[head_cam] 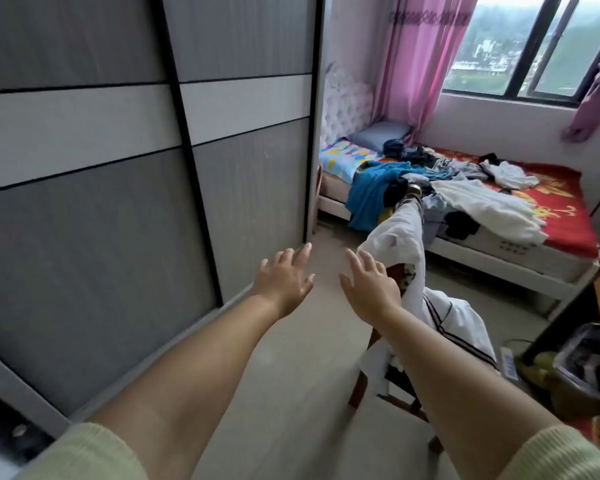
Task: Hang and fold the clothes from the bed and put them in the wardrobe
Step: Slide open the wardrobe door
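Note:
A bed [565, 216] with a red cover stands under the window, strewn with clothes: a blue garment [368, 195] hanging off its near edge, a white garment [482, 206] and several dark pieces. The wardrobe [118, 168] with grey sliding doors fills the left side, its doors closed. Both my arms stretch forward over the floor. My left hand [284, 278] has spread fingers and holds nothing. My right hand [369, 285] is also spread and empty, just left of a white garment [399, 247] draped on a chair.
A wooden chair [364, 382] draped with white clothing stands on the floor to my right. A pink curtain [420, 57] hangs by the window. Clutter and a container [582, 358] sit at the right edge. Bare floor [291, 375] runs between wardrobe and chair.

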Available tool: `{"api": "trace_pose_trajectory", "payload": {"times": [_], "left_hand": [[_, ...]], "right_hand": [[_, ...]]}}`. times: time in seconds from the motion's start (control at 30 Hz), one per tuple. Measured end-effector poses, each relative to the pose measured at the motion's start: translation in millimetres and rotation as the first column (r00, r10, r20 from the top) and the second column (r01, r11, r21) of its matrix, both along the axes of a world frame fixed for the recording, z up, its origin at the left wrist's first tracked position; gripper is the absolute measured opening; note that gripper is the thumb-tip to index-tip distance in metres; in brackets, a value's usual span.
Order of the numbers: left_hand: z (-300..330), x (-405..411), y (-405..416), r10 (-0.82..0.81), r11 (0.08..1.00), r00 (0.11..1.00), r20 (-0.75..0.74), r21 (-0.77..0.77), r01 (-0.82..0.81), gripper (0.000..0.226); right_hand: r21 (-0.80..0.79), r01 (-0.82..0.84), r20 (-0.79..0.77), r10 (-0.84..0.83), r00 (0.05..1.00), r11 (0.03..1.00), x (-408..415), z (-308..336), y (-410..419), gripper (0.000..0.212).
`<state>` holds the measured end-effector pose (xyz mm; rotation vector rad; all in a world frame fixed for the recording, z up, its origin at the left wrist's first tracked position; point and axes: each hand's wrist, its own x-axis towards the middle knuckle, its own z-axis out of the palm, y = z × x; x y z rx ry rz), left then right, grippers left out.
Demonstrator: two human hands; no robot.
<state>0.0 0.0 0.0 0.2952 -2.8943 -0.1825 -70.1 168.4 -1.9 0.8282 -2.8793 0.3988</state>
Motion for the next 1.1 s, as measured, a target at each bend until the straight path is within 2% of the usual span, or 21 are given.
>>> {"api": "trace_pose_trajectory", "payload": {"times": [0.27,0.53,0.7,0.97,1.1], "left_hand": [[-14.6,-56.4,-83.5,0.038,0.998,0.998,0.045,-0.053,-0.036,0.063],[6.7,-137.4,-190.6,-0.012,0.995,0.999,0.044,-0.103,0.016,0.063],[8.7,-189.1,-245.4,-0.002,0.995,0.998,0.059,-0.103,0.008,0.063],[5.4,-298.9,-291.2,-0.036,0.993,0.998,0.06,-0.115,0.043,0.062],[10.1,-389.3,-312.2,-0.02,0.992,0.999,0.04,-0.123,0.025,0.061]], "right_hand": [[0.039,-0.015,0.062,0.012,0.998,0.999,-61.5,-15.6,-76.3,0.059],[0.037,0.04,0.056,-0.042,0.998,0.999,-140.7,-5.6,-169.4,0.057],[0.079,0.008,0.055,-0.012,0.998,0.997,-184.5,-7.4,-219.3,0.056],[0.121,-0.007,0.029,0.004,1.0,0.993,-296.1,-9.3,-270.0,0.054],[0.121,-0.019,0.014,0.017,1.0,0.992,-389.4,-6.3,-292.3,0.054]]}}
